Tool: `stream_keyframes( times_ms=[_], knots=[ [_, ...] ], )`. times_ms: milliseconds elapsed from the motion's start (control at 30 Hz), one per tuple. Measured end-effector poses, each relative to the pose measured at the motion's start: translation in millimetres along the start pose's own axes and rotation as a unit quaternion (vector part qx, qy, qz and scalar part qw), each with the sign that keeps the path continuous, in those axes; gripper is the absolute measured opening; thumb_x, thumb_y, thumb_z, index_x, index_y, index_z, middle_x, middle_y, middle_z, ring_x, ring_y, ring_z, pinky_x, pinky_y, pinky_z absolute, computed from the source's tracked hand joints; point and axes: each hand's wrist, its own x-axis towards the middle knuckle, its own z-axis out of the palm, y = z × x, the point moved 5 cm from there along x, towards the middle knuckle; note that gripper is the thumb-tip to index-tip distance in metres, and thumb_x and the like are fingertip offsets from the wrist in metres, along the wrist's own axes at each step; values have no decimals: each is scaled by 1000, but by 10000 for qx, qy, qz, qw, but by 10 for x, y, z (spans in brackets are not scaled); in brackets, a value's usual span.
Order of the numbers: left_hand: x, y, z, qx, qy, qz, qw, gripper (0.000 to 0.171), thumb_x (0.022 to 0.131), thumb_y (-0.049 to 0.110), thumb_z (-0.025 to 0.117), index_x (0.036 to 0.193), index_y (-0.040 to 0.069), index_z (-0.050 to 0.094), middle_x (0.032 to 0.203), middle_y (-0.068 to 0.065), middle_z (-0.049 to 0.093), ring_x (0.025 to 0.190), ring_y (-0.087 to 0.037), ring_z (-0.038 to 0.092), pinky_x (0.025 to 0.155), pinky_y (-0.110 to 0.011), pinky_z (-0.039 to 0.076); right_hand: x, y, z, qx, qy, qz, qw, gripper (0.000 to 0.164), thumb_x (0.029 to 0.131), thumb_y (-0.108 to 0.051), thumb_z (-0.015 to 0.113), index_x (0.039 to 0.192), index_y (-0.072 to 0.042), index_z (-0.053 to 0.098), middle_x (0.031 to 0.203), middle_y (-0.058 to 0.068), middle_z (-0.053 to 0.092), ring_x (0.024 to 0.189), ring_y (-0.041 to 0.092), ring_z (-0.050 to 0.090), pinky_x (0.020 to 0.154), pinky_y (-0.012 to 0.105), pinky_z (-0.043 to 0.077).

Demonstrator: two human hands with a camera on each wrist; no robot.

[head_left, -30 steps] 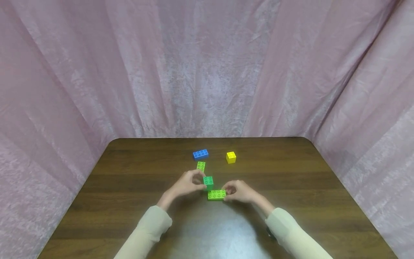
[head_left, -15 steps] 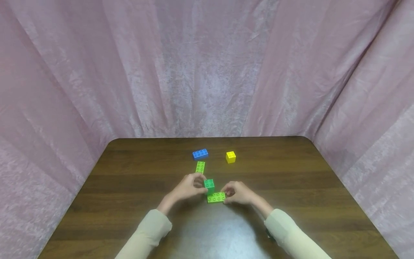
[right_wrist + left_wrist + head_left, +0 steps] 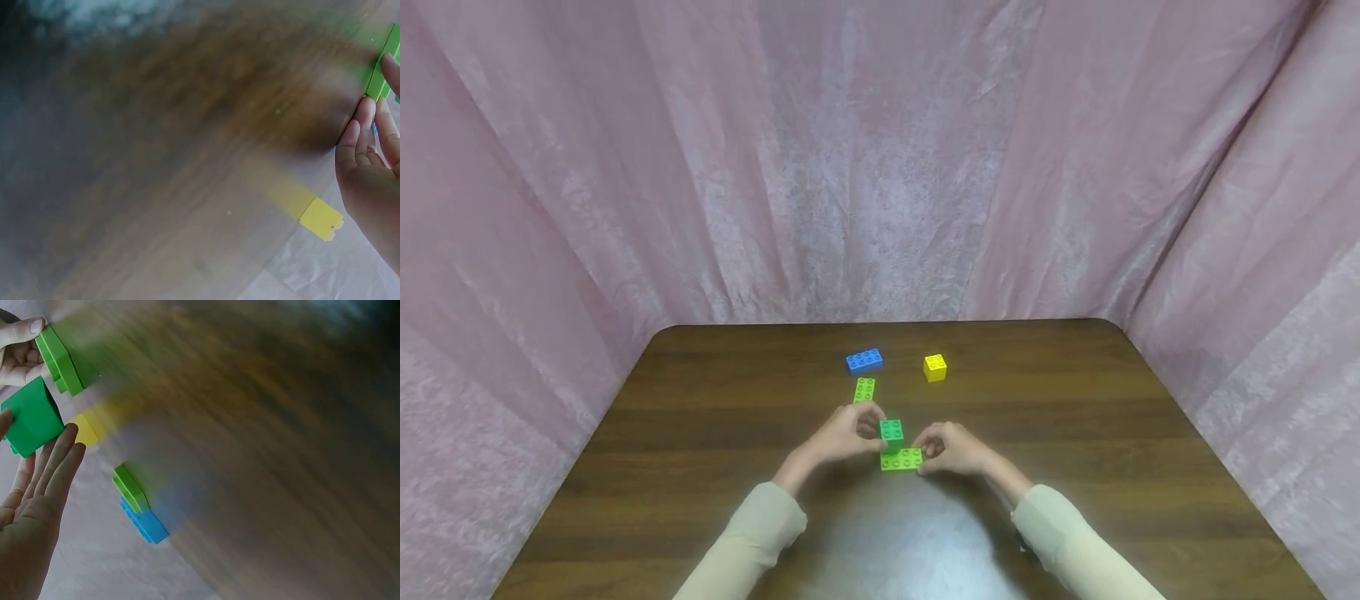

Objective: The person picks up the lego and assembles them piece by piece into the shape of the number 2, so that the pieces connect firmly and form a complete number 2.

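My left hand [image 3: 847, 436] pinches a square green toy building block [image 3: 891, 431] between thumb and fingers, studs facing up. In the left wrist view the green block [image 3: 34, 419] appears apart from the flat lime brick, its underside dark. That lime brick [image 3: 906, 459] lies on the table under and just in front of the green block, its long side running left to right. My right hand [image 3: 957, 448] holds the lime brick's right end between thumb and fingers; the right wrist view shows the thumb against the brick's side [image 3: 377, 81].
Beyond my left hand lies a second lime brick [image 3: 865, 389], its near end close to the fingers. A blue brick [image 3: 864, 361] sits behind it, and a yellow block [image 3: 935, 367] stands to the right. A pink curtain [image 3: 880, 167] hangs behind the wooden table [image 3: 700, 417].
My left hand has moved a little right and nearer with the green block, bringing it over the lime brick. The right hand and its brick have hardly moved.
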Motion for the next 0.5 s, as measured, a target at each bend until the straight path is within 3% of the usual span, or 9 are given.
stream_keyframes(
  times_ms=[500],
  knots=[
    [-17,12,76,93,-214,45,9997,26,81,10,74,102,6,60,105,-14,71,98,-28,69,88,-39,59,9,8,-1,183,-46,42,9998,34,74,-10,81,105,-1,70,94,7,69,84,12,61,74,19,53]
  ],
)
